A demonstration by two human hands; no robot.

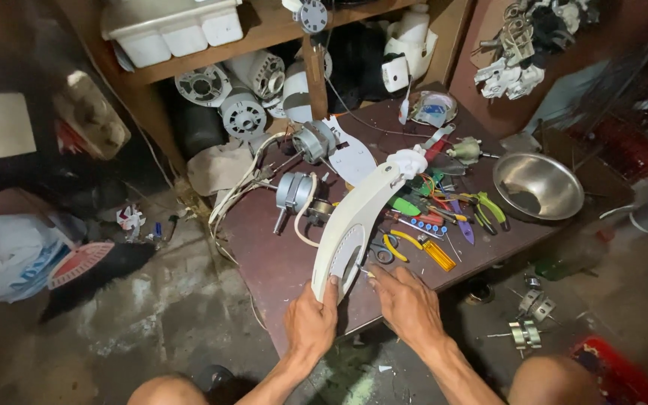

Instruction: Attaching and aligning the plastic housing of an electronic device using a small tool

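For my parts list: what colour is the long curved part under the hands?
Off-white plastic cover, clearest in the head view.

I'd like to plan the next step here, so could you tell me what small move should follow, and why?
Probably press the tool tip into the fan housing near its round dial. The left hand already grips the housing's lower edge on the table, and the right hand has the tip at the plastic.

A crumpled white plastic bag (5, 255) with blue print lies on the floor at far left. Above it, a pale rectangular label (6, 124) sits on a dark surface. On the counter's (279, 262) far edge rests a clear wrapped packet (433, 109) (bluish contents, unclear).
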